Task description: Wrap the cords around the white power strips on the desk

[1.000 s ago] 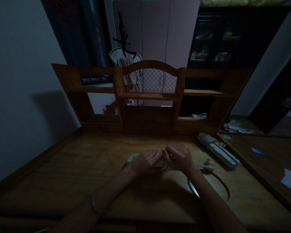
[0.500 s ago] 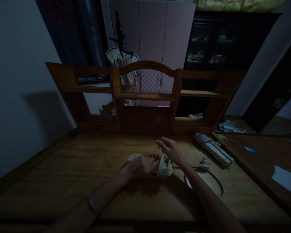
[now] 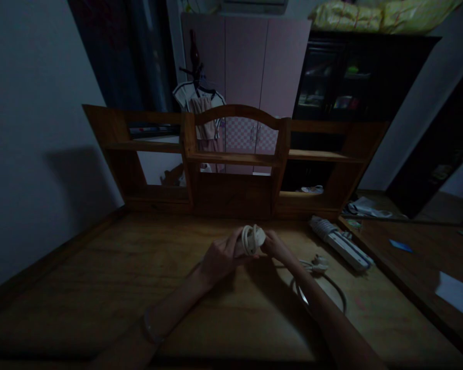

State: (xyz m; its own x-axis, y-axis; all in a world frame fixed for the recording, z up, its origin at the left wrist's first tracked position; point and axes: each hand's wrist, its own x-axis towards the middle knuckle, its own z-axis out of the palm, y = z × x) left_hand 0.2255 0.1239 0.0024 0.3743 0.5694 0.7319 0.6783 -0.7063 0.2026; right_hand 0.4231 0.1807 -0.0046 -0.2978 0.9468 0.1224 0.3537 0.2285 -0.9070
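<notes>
My left hand is closed round a white power strip, raised a little above the desk with one end turned toward me. Loops of pale cord are wound about that end. Close against its right side is my right hand, with fingers bent in on the cord; the exact grip is partly hidden. A loose length of the cord trails past my right forearm to a curve on the desk, where a plug lies.
A second power strip, its grey cord wrapped round one end, lies at the right of the wooden desk. A wooden shelf unit stands along the back. On the right-hand surface are a blue card and white paper.
My left hand has lifted the power strip and turned its wound end toward me. My right hand has come down from above the strip to its right side. The view has tipped slightly upward.
</notes>
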